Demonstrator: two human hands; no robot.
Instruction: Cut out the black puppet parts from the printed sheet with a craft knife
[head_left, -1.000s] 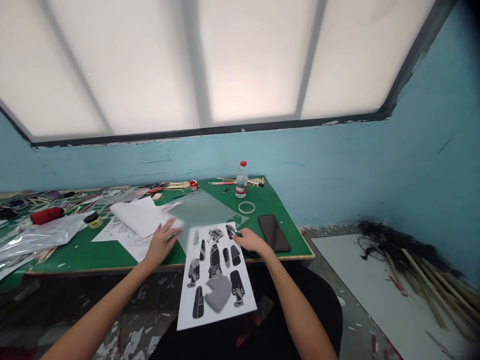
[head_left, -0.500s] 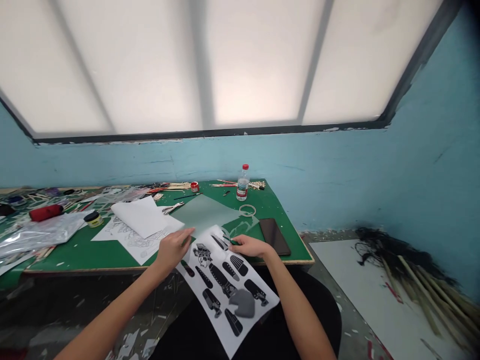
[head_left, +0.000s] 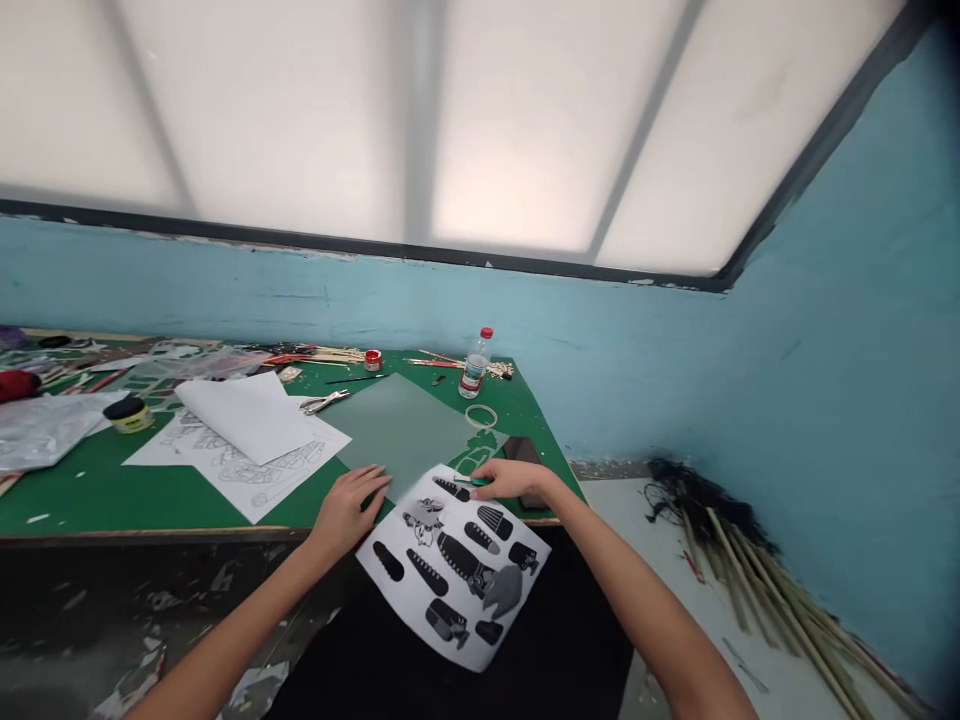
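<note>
A white sheet printed with black figure parts (head_left: 457, 565) hangs over the near edge of the green table (head_left: 90, 490). My left hand (head_left: 349, 507) rests at the table edge, fingers curled on the sheet's upper left corner and on a grey translucent sheet (head_left: 401, 425). My right hand (head_left: 510, 480) pinches a small green tool (head_left: 472, 481) at the printed sheet's top edge. A dark phone (head_left: 525, 455) lies partly under that hand.
White drawn sheets (head_left: 240, 440), a small jar (head_left: 129, 413), scissors (head_left: 324, 401), a tape ring (head_left: 478, 416), a water bottle (head_left: 474, 362) and a red-lidded pot (head_left: 373, 360) lie on the table. Sticks and black fibres (head_left: 720, 530) lie on the floor at right.
The printed sheet has turned clockwise and slid toward the table edge. My left hand moved from the grey sheet to the printed sheet's corner. The camera has swung right.
</note>
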